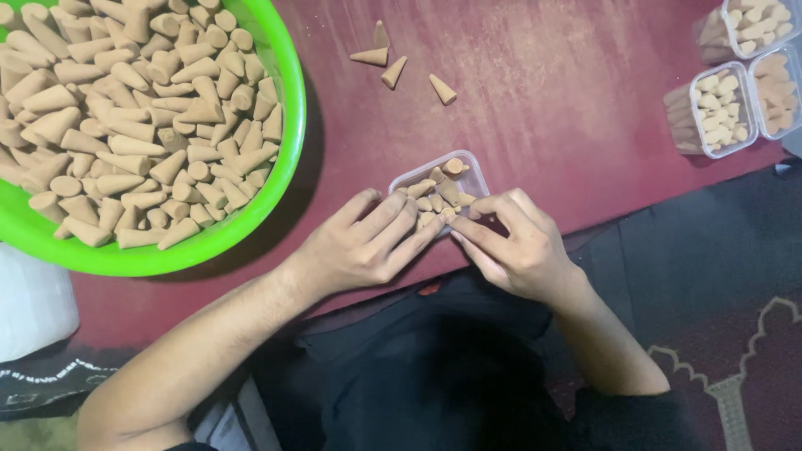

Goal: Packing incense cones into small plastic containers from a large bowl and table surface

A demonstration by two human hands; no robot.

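Note:
A small clear plastic box lies near the front edge of a dark red table, partly filled with tan cones. My left hand rests against the box's left side, fingers stretched over the cones. My right hand is at the box's near right corner, its fingertips pinching a cone at the box's front edge. The two hands' fingertips nearly meet there.
A big green bowl heaped with tan cones fills the left. Several loose cones lie on the table beyond the box. Three filled clear boxes stand at the far right. A dark patterned rug lies below.

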